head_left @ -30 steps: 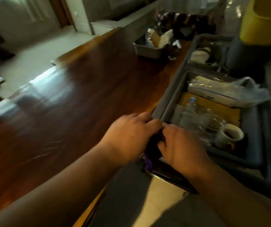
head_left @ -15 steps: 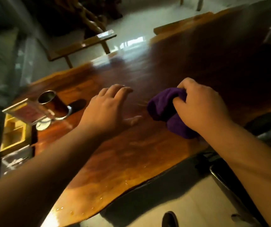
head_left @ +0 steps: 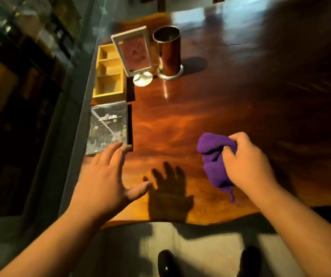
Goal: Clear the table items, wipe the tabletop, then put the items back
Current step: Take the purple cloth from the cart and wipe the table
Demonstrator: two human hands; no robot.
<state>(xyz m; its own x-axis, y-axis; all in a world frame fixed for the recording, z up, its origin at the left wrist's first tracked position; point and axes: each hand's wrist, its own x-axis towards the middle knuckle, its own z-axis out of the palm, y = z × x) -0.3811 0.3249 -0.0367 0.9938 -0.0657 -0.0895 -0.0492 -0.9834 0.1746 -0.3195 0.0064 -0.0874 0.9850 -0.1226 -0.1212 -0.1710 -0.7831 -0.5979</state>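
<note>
I have the right hand [head_left: 248, 166] bunched around the purple cloth [head_left: 213, 156] at lower right and the left hand [head_left: 104, 176] spread empty by the book [head_left: 108, 127] at centre left, so I judge clearing comes next, book first.

Nothing here can be read clearly. The grey box [head_left: 108, 127], which lies flat just in front of the yellow wooden tray [head_left: 108, 76], has pale, scratchy marks on its top that look like writing, but they are too blurry to make out. The white picture frame [head_left: 133, 51], standing just to the right of that tray, holds a reddish card with dark smudges on it, and no words can be told there either.
</note>
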